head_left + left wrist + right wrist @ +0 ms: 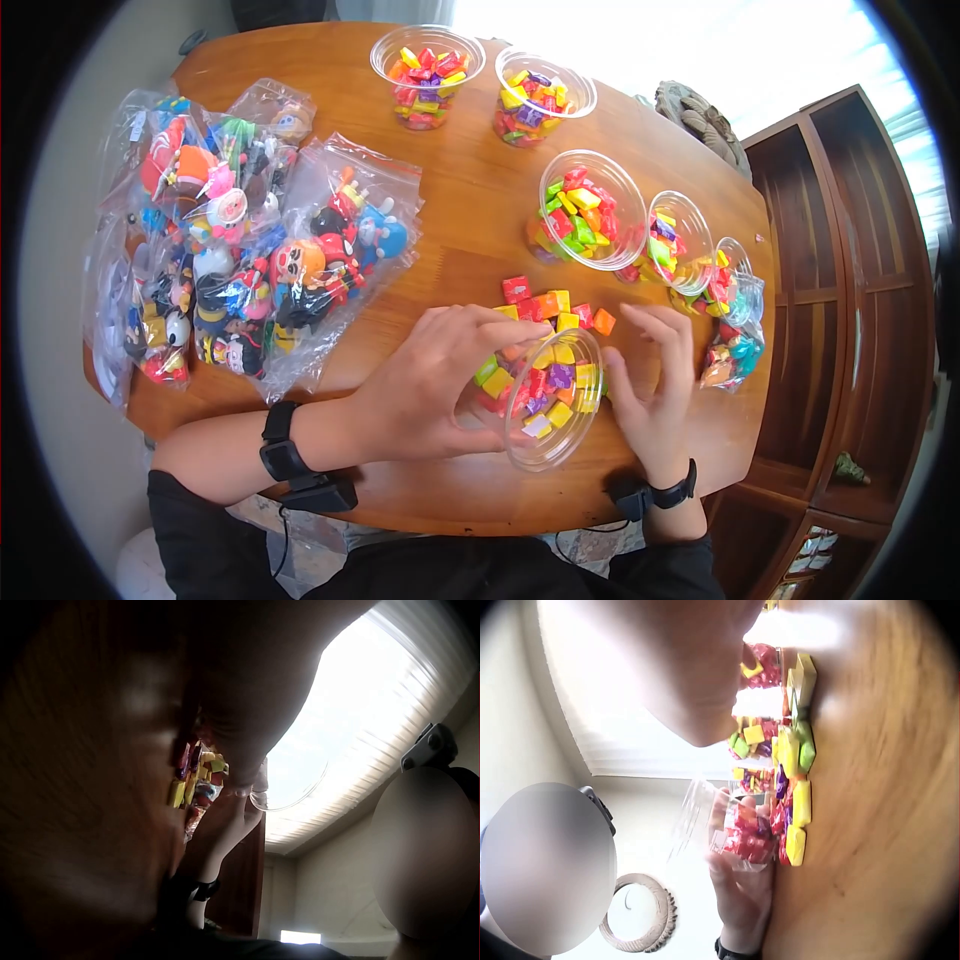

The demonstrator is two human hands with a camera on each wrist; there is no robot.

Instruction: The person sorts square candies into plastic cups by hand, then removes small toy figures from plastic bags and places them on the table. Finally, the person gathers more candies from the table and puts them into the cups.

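My left hand (425, 365) grips a clear plastic cup (553, 405) from its left side, fingers over it and thumb low. The cup leans with its mouth toward the right and holds wrapped candies in red, yellow and purple. Loose candies (603, 321) lie on the wood just beyond it. My right hand (655, 385) hovers at the cup's right, fingers apart and slightly bent, holding nothing. In the right wrist view, the left hand (742, 904) is round the cup (739, 840), beside a row of loose candies (801, 802). The left wrist view is dark; candies (178, 793) show there.
Clear cups of candies stand at the back (425, 95), (540, 105) and along the right (590, 215). Plastic bags of small figures (225, 240) cover the table's left side. Another small bag (735, 350) lies at the right edge, near a wooden cabinet (800, 300).
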